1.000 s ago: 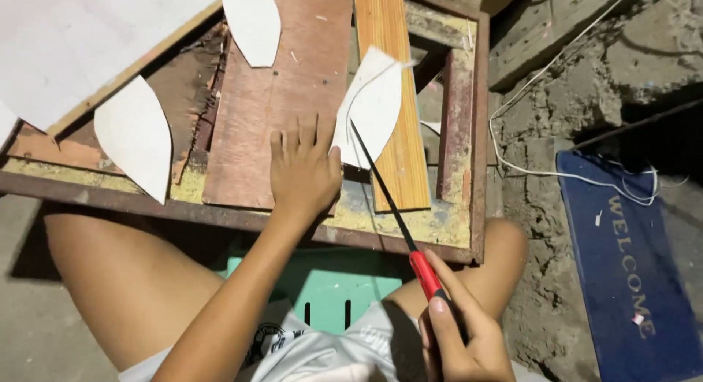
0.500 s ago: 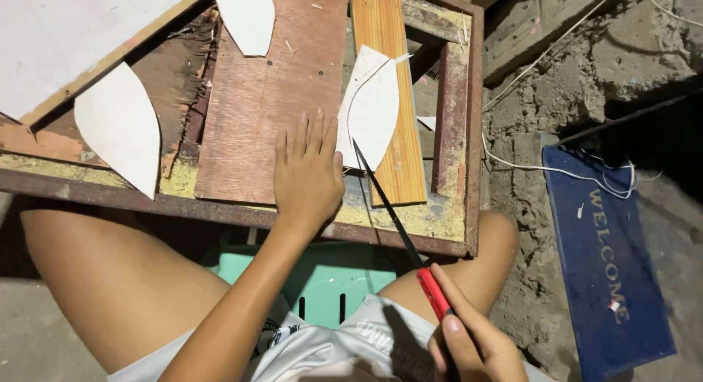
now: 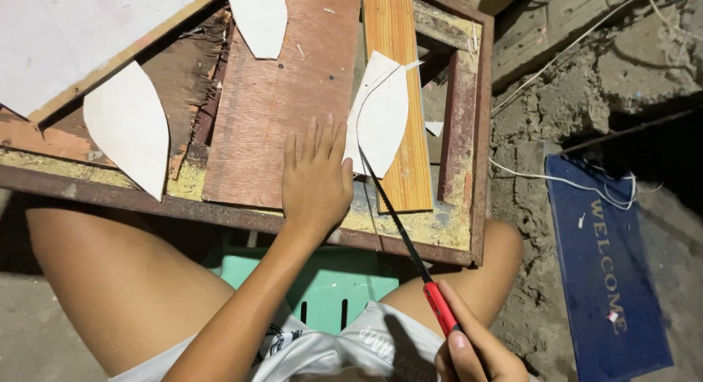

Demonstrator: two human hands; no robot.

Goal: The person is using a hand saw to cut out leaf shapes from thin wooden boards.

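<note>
Item: white sheet piece [image 3: 381, 115], thin, flat, leaf-shaped with one curved edge and a pointed upper tip; a curved line runs along its left side, and a narrow sliver sticks out at the top right. It lies across the orange wooden plank [image 3: 395, 96] on the rusty metal frame table [image 3: 220, 213], its lower corner at the thumb side of the left hand.

Tool: narrow saw [image 3: 399, 224], a thin dark blade with a red handle. The blade tip meets the lower left edge of the white piece; whether it sits in a cut already made is hard to tell from this angle.

Hands: left hand [image 3: 316, 178] flat, fingers spread, pressing down on the reddish plywood board [image 3: 282, 104] just beside the white piece. Right hand [image 3: 476, 349] closed around the red handle, low at the frame edge (partly cut off by it).

Nearby: a second leaf-shaped white piece [image 3: 128, 125] to the left on the table; a third white piece [image 3: 258, 17] at the top of the plywood; a large pale sheet [image 3: 66, 30] at upper left; yellow sawdust [image 3: 432, 221] along the frame.

Below and beside: green plastic stool [image 3: 329, 283] between the knees; blue doormat [image 3: 608, 257] on rough ground at right, a white cord [image 3: 564, 180] trailing over its top edge.
</note>
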